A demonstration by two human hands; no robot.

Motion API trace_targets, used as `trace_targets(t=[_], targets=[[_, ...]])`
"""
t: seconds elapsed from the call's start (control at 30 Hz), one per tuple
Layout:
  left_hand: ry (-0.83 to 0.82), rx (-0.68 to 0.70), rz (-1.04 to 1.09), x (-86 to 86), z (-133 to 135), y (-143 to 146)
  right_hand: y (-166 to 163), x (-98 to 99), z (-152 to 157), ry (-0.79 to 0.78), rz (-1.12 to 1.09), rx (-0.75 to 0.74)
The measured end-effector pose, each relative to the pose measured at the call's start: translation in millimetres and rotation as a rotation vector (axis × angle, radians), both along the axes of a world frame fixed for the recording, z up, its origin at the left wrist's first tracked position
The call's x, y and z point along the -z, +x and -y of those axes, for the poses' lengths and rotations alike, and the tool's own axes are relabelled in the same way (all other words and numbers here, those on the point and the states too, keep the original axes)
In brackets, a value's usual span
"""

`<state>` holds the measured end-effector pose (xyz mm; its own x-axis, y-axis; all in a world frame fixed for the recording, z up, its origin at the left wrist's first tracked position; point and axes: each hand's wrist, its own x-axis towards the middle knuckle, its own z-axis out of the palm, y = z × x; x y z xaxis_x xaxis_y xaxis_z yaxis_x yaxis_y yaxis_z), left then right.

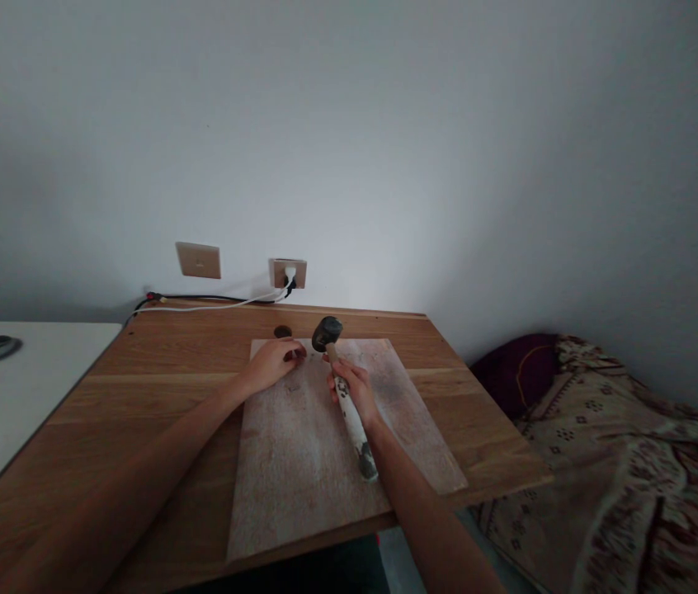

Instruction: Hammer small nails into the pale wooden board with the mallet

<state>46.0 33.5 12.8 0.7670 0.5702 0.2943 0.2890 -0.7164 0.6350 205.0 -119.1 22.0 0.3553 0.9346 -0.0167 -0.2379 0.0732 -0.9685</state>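
My right hand (352,386) is wrapped around the upper handle of a hammer (351,421). The handle is pale with worn paint, and its dark, thick head points up and away from me above the board. To its left, my left hand (275,363) rests by the far edge of a wooden board (299,470), fingers curled towards the thumb. Whatever they may pinch is too small to make out. Several tiny dark marks show on the board between the hammer head and my left fingers. The board lies flat on a wooden table (181,363).
A dark round hole (283,332) is in the tabletop behind my left hand. Black and white cables (225,305) run along the wall to a socket (288,273). A white surface (21,396) adjoins at left; a patterned cover (609,462) lies at right.
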Motion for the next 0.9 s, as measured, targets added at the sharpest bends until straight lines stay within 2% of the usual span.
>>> trace_targets(t=[0.17, 0.43, 0.6, 0.9], targets=[[-0.122, -0.006, 0.067, 2.8, -1.3, 0.6, -3.4, 0.8, 3.0, -0.001, 0.025, -0.045], [-0.056, -0.068, 0.04, 8.8, -5.8, 2.1, -11.1, -5.1, 9.3, -0.011, 0.078, -0.136], [-0.051, -0.098, 0.034, 7.7, -6.7, 1.8, -10.5, -0.5, 5.6, -0.02, 0.147, -0.162], [-0.079, -0.066, 0.078, 8.0, -8.6, 1.0, -7.1, 5.3, 3.1, -0.043, 0.189, -0.196]])
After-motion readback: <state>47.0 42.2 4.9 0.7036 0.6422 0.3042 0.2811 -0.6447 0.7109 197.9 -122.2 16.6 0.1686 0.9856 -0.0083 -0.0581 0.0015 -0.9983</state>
